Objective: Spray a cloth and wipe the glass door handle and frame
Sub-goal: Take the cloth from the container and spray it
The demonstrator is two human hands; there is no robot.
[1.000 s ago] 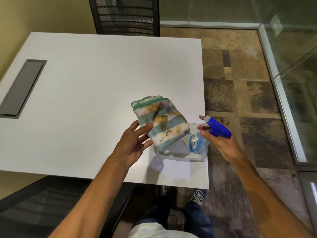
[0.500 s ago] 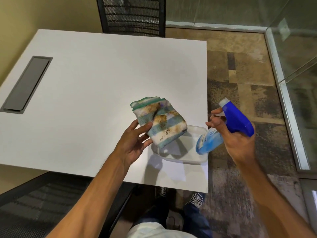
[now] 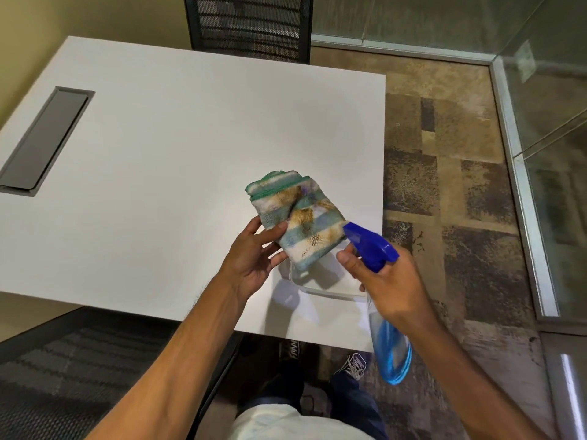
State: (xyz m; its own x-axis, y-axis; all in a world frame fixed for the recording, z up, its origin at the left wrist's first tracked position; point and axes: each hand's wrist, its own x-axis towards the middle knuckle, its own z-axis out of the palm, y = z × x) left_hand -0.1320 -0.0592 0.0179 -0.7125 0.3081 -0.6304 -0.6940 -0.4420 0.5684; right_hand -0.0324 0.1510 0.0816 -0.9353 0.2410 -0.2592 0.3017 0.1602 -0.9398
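Observation:
My left hand (image 3: 251,258) holds a folded cloth (image 3: 295,214) with green and blue stripes and brown stains, lifted above the white table's near right corner. My right hand (image 3: 390,284) grips a spray bottle (image 3: 386,338) with a blue trigger head (image 3: 368,246). Its clear body with blue liquid hangs down below the hand. The nozzle points at the cloth and almost touches its lower right edge. The glass wall with its metal frame (image 3: 521,192) runs along the right side.
A clear plastic tray (image 3: 320,287) lies on the white table (image 3: 178,147) under the cloth. A grey cable hatch (image 3: 44,141) sits at the table's left. A black mesh chair (image 3: 251,23) stands behind the table, another chair (image 3: 63,369) at lower left. Patterned carpet (image 3: 444,185) lies to the right.
My right hand lifted the spray bottle off the tray, turned it upright and brought the nozzle up against the cloth. My left hand kept the cloth nearly still.

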